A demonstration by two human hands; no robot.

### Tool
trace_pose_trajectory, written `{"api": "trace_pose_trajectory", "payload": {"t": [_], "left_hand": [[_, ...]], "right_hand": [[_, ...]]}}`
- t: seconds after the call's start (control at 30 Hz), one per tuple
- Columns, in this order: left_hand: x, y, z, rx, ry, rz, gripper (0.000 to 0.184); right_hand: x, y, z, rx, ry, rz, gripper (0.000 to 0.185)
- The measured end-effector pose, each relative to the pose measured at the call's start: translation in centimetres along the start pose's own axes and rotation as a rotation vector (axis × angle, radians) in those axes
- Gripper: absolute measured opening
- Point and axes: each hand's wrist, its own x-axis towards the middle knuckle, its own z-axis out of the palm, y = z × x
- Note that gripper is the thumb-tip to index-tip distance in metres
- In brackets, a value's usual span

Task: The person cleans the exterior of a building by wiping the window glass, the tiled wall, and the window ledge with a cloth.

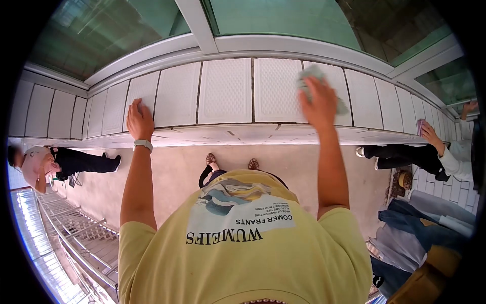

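A pale green cloth (341,105) lies under my right hand (319,104), which presses it onto the white tiled ledge (225,91). Hand and cloth are slightly blurred. My left hand (140,120), with a watch (143,145) at the wrist, rests on the near edge of the ledge to the left. Its fingers lie on a tile and hold nothing. Textured white tiles with dark joints make up the ledge top.
Framed windows (283,20) rise behind the ledge. One person (430,152) at the right has a hand on a purple cloth (420,126). Another person (66,164) stands at the left, near metal railings (76,233). Clothes (405,233) hang at the lower right.
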Motion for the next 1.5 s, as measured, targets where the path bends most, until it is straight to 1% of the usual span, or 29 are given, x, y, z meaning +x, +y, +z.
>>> {"api": "trace_pose_trajectory", "payload": {"t": [0.03, 0.1, 0.2, 0.23, 0.3, 0.33, 0.4, 0.43, 0.47, 0.53, 0.57, 0.63, 0.67, 0.7, 0.73, 0.77, 0.8, 0.93, 1.0, 1.03, 1.1, 1.13, 1.2, 1.23, 1.3, 1.37, 1.4, 1.5], "left_hand": [[0.1, 0.6, -0.5, -0.018, -0.041, -0.035, 0.026], [0.1, 0.6, -0.6, -0.011, -0.045, -0.044, 0.026], [0.0, 0.3, -0.3, 0.000, -0.040, -0.045, 0.026], [-0.1, 0.2, -0.2, 0.007, -0.030, -0.038, 0.026], [0.0, 0.2, -0.2, 0.003, -0.023, -0.038, 0.026], [0.0, 0.4, -0.2, 0.011, -0.015, -0.039, 0.026], [0.0, 0.8, -0.3, 0.001, -0.028, -0.054, 0.026], [0.0, 0.8, -0.4, -0.001, -0.034, -0.062, 0.026], [0.0, 0.8, -0.4, -0.002, -0.038, -0.068, 0.026], [0.0, 0.5, -0.1, 0.004, -0.027, -0.049, 0.026], [0.0, 0.4, 0.0, 0.016, -0.018, -0.043, 0.026], [0.1, 0.2, 0.1, 0.024, -0.010, -0.022, 0.026], [0.1, 0.2, 0.0, 0.013, -0.030, -0.030, 0.026], [0.1, 0.2, 0.0, 0.001, -0.048, -0.038, 0.026], [0.1, 0.3, 0.0, -0.003, -0.048, -0.022, 0.026], [0.0, 0.3, -0.1, 0.004, -0.040, -0.026, 0.026], [0.0, 0.3, 0.0, 0.012, -0.032, -0.030, 0.027], [0.0, 0.6, -0.3, 0.008, -0.059, -0.041, 0.027], [0.0, 0.6, -0.3, 0.009, -0.059, -0.023, 0.028], [0.0, 0.5, -0.3, 0.007, -0.054, -0.018, 0.028], [-0.1, 0.7, -0.5, 0.004, -0.068, -0.017, 0.028], [-0.1, 0.7, -0.6, -0.002, -0.077, -0.027, 0.029], [0.0, 0.6, -0.6, -0.010, -0.082, -0.026, 0.029], [-0.1, 0.4, -0.5, -0.020, -0.086, -0.033, 0.029], [0.0, -0.3, -0.1, -0.036, -0.078, -0.013, 0.029], [-0.2, -0.5, 0.0, -0.046, -0.067, -0.002, 0.028], [-0.2, -0.3, -0.1, -0.042, -0.062, -0.004, 0.028], [-0.2, 0.4, -0.5, -0.042, -0.062, -0.024, 0.027]], "right_hand": [[-0.2, 2.4, -0.7, -0.045, -0.002, 0.064, 0.039], [-0.6, 7.1, -2.0, -0.138, 0.022, 0.147, 0.041], [-0.9, 12.2, -3.6, -0.266, 0.056, 0.263, 0.043], [-0.9, 13.1, -3.8, -0.276, 0.056, 0.264, 0.043], [0.0, 14.2, -4.0, -0.364, -0.001, 0.419, 0.047], [0.5, 14.4, -3.9, -0.373, 0.003, 0.420, 0.047], [1.6, 13.8, -3.1, -0.481, -0.090, 0.593, 0.051], [2.9, 12.5, -3.6, -0.450, -0.206, 0.641, 0.052], [3.5, 12.5, -2.8, -0.430, -0.219, 0.607, 0.052], [4.3, 11.0, -0.1, -0.413, -0.212, 0.449, 0.048], [4.8, 7.9, -0.1, -0.378, -0.227, 0.366, 0.047], [5.3, 2.9, 1.2, -0.347, -0.253, 0.295, 0.046], [4.9, 1.0, 2.3, -0.286, -0.177, 0.218, 0.044], [4.9, -1.2, 2.3, -0.150, -0.218, 0.152, 0.042], [4.7, -4.1, 2.1, -0.100, -0.214, 0.119, 0.037], [3.9, -5.5, 3.7, -0.053, -0.147, -0.026, 0.035], [3.2, -7.7, 4.1, 0.006, -0.094, -0.109, 0.034], [0.5, -15.1, 2.8, 0.087, -0.190, -0.278, 0.041], [-1.4, -17.0, 2.4, 0.113, -0.151, -0.349, 0.041], [-1.9, -17.1, 2.1, 0.117, -0.150, -0.337, 0.041], [-2.7, -16.9, 1.6, 0.188, -0.129, -0.401, 0.040], [-3.1, -16.5, 1.5, 0.190, -0.128, -0.392, 0.040], [-4.4, -14.9, 1.4, 0.260, -0.036, -0.440, 0.039], [-5.1, -13.8, 1.4, 0.262, -0.040, -0.434, 0.039], [-6.1, -10.7, 1.0, 0.156, 0.091, -0.417, 0.039], [-7.2, -6.7, -0.2, 0.095, 0.114, -0.295, 0.041], [-7.4, -4.8, -1.5, 0.063, 0.039, -0.188, 0.040], [-8.3, 2.3, -3.3, -0.025, 0.152, 0.000, 0.038]]}}
